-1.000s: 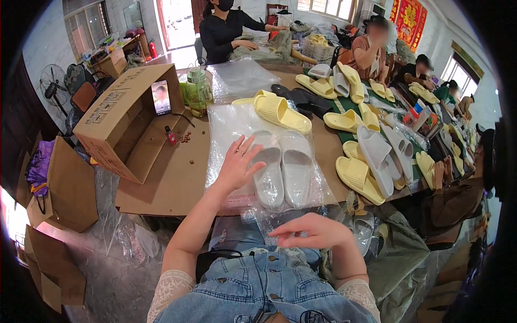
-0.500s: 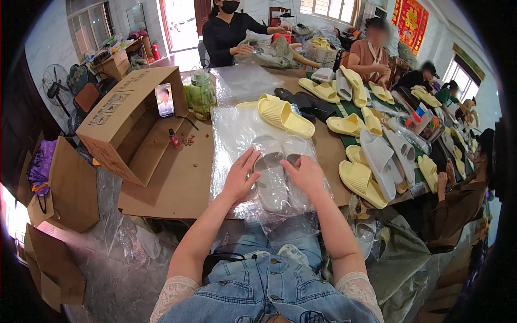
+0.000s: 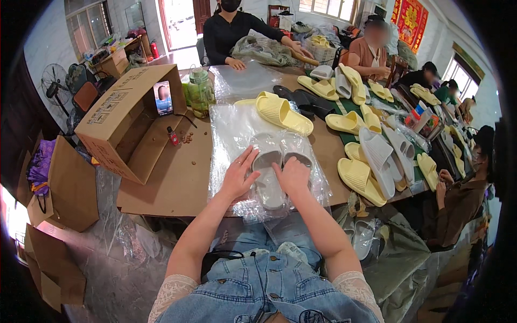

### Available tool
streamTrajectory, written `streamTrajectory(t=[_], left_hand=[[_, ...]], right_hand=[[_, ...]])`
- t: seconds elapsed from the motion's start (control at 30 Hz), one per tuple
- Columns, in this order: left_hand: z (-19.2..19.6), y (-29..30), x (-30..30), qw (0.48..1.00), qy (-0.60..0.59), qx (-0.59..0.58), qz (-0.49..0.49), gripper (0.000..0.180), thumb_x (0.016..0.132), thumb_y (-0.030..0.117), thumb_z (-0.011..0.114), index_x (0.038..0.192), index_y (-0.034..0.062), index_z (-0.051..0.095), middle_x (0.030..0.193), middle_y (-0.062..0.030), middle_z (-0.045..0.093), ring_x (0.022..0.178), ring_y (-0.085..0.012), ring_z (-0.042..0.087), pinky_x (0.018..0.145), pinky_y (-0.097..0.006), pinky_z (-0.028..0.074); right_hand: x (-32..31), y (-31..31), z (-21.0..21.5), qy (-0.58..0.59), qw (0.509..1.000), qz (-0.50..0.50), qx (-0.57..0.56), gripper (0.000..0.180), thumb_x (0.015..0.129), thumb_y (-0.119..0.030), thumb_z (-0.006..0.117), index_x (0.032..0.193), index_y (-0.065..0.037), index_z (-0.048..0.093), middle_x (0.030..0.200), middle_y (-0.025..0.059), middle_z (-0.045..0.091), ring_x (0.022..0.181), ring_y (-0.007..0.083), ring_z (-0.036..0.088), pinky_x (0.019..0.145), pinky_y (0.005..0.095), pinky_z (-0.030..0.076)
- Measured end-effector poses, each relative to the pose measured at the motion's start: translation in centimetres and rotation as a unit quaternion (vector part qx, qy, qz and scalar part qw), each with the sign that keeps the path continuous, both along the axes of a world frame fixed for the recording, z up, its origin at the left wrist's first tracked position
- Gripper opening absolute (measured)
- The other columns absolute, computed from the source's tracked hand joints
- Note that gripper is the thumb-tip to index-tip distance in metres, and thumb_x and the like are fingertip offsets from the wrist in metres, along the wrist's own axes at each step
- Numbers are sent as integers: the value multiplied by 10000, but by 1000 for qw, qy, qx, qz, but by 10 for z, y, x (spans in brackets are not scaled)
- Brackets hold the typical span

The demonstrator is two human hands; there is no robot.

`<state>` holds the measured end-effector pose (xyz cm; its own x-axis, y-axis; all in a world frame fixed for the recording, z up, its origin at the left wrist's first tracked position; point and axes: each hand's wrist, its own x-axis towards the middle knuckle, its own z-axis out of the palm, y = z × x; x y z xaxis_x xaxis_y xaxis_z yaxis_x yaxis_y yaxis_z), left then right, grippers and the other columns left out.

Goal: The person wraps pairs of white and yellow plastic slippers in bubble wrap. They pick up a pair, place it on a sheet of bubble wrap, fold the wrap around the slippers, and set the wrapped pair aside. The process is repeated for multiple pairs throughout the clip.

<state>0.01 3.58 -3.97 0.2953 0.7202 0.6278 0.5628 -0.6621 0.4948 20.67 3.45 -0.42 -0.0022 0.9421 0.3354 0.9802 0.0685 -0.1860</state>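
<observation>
Far left of the hands, below table level: floor carton (image 3: 72, 188) with purple cloth bundle (image 3: 40, 168). Nearer, still left of the left hand: cardboard box (image 3: 116, 110) on its side on the table, phone (image 3: 163, 98) propped at its opening, small red bottle (image 3: 173, 137) and brown bits (image 3: 187, 138) just beside. Beyond the left hand, leftward: glass jar (image 3: 199, 96). Left hand (image 3: 237, 175): fingers extended, thumb spread away, laid along the left side of the grey slippers (image 3: 268, 188), pinching nothing. Slippers lie side by side in clear plastic between and under the hands, straps away from the person. Right hand (image 3: 293, 176): over the right slipper, fingers bent, thumb pointing to the gap between the two; can't tell if it pinches anything. Just beyond both hands: yellow slipper (image 3: 284, 114); farther, black slippers (image 3: 309, 105). Right of the right hand: yellow pair (image 3: 362, 180), then pale slipper (image 3: 375, 153) leaning against it.
</observation>
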Motion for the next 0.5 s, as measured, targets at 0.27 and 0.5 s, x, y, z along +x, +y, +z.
streamTrajectory(t=[0.27,0.5], left_hand=[[6,-2,3,1000,8,-8,-1,595,940,357,628,1468,126,479,1510,-195,450,1314,-397,494,1083,-455,416],[-9,4,0,993,-105,-2,46,403,958,222,586,1334,77,589,1353,-189,562,1236,-374,523,1041,-438,439]], right_hand=[[11,24,-25,73,995,38,52,309,933,-346,597,886,-41,613,737,188,694,705,385,696,663,504,540],[44,-15,-20,158,981,102,40,261,908,-302,590,828,-54,604,698,188,663,671,408,658,647,530,515]])
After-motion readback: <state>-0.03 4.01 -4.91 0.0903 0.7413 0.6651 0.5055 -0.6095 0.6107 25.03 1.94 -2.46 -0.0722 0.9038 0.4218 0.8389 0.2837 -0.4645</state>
